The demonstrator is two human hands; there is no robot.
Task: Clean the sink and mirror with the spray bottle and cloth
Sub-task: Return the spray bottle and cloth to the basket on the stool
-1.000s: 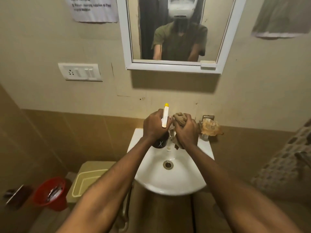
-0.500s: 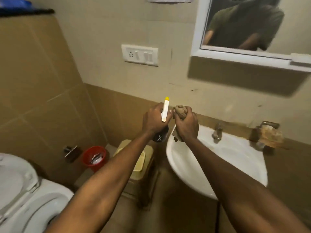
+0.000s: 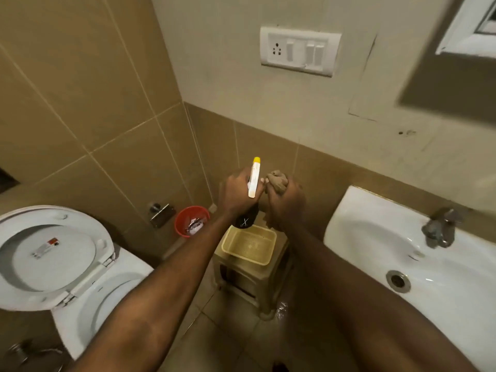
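The person holds both arms out over the corner between the toilet (image 3: 53, 261) and the sink (image 3: 418, 253). The left hand (image 3: 236, 196) is closed around the neck of the spray bottle (image 3: 253, 181), just under the white head with its yellow nozzle tip; the dark body of the bottle hangs below the fist. The right hand (image 3: 285, 201) is closed tight on the cloth (image 3: 276, 179), which is crushed into a brown ball, a small part coming out above the fingers. The two hands are just beside each other, perhaps touching at the knuckles; I cannot tell this surely.

Both things are held in the air above the cream basket (image 3: 249, 247) that stands on a small plastic stool (image 3: 249, 285), left of the sink and right of the red bin (image 3: 192, 221).

I think the bottle is light and stiff, with smooth plastic that can slip in a wet palm, so the neck is the good place to hold it: the finger reaches the trigger and the head stops it from sliding down. How full it is I cannot see through the dark body. The cloth is soft and weightless, it takes any shape and can be gripped anywhere; if it is damp it may drip. The floor near the stool shines, maybe wet.
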